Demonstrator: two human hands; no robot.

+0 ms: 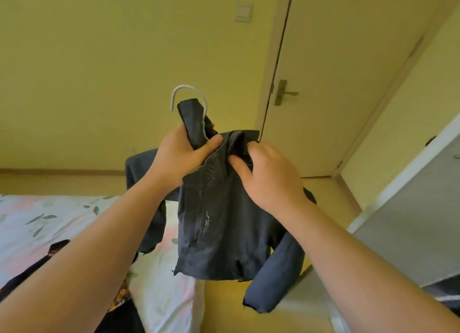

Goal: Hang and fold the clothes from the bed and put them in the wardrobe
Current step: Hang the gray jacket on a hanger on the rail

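A dark navy jacket (pixel 224 233) hangs in the air in front of me on a hanger whose grey hook (pixel 185 88) sticks up above the collar. My left hand (pixel 184 153) grips the left collar flap together with the hanger's neck. My right hand (pixel 268 173) pinches the right side of the collar. Both sleeves dangle, one to the left, one down at the lower right. The hanger's shoulders are hidden inside the jacket.
The bed (pixel 62 220) with a floral sheet lies at lower left, with a dark garment (pixel 57 255) on it. A closed door (pixel 336 83) with a handle (pixel 286 93) stands ahead on the right. A white and grey wardrobe panel (pixel 410 208) is at the right.
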